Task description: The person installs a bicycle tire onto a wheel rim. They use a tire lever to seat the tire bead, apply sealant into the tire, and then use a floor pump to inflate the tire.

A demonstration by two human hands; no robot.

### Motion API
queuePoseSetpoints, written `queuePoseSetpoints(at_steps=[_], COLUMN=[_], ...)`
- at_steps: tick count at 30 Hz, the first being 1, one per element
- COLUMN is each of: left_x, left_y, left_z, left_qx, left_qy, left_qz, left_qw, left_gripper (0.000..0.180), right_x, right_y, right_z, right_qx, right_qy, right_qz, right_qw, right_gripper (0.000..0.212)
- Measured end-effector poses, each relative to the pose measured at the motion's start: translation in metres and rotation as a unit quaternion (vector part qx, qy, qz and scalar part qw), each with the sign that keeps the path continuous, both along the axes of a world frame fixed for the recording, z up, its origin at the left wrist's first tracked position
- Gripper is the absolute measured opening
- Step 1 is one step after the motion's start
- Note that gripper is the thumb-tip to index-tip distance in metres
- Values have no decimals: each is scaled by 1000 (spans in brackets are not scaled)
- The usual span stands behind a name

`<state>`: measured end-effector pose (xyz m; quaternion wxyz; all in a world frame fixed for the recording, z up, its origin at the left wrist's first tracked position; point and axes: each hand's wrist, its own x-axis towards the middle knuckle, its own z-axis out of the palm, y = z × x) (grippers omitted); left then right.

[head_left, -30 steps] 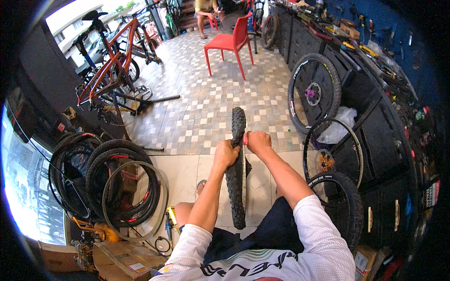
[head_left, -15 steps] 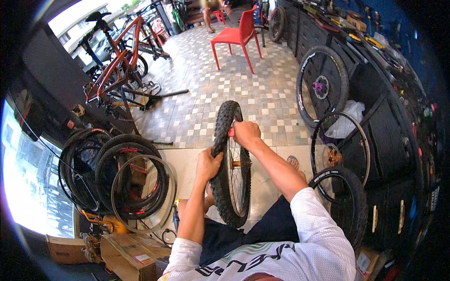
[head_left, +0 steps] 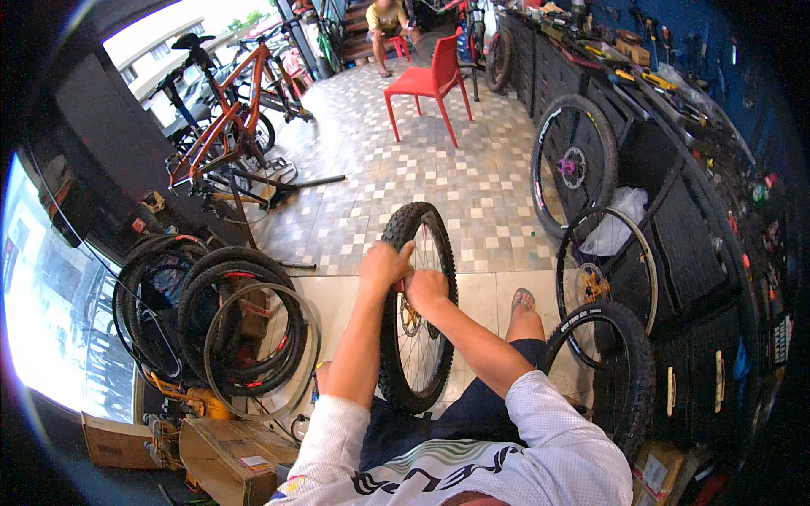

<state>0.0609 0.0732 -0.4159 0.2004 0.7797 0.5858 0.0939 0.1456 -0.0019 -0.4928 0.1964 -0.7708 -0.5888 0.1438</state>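
Observation:
Between my legs a bicycle wheel (head_left: 411, 371) stands upright, with a knobby black tyre (head_left: 393, 350) and a brake disc beside its hub. My left hand (head_left: 386, 264) is wrapped over the upper left side of the tyre, thumb toward the rim. Just below and to its right, my right hand (head_left: 426, 290) is closed at the tyre's edge. A small red tyre lever (head_left: 399, 286) pokes out of its fingers against the rim; most of it is hidden. The two hands nearly touch.
Several loose tyres (head_left: 190, 278) and a bare rim (head_left: 314, 354) lean at the left above a cardboard box (head_left: 224, 464). More wheels (head_left: 560, 143) rest against the black cabinets at the right. Ahead are a red chair (head_left: 434, 80), an orange bicycle frame (head_left: 236, 110) and a seated person.
My left hand has slid up the tyre. My right hand has come lower, with the red lever, closer to the left. The wheel has turned slightly, showing the brake disc side more.

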Motion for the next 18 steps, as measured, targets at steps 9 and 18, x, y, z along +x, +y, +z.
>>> queuePoseSetpoints(at_steps=[9, 18], left_x=[35, 21], left_y=[16, 40], left_z=[-16, -36], left_qx=[39, 18], left_qy=[88, -51], left_qz=[-14, -93], left_qw=[995, 994], left_gripper=[60, 48], right_x=[7, 30], right_y=[-5, -19], right_z=[-10, -13], right_qx=[22, 78], right_qy=[-90, -131], right_qz=[15, 36], right_qw=[996, 988], right_gripper=[25, 30])
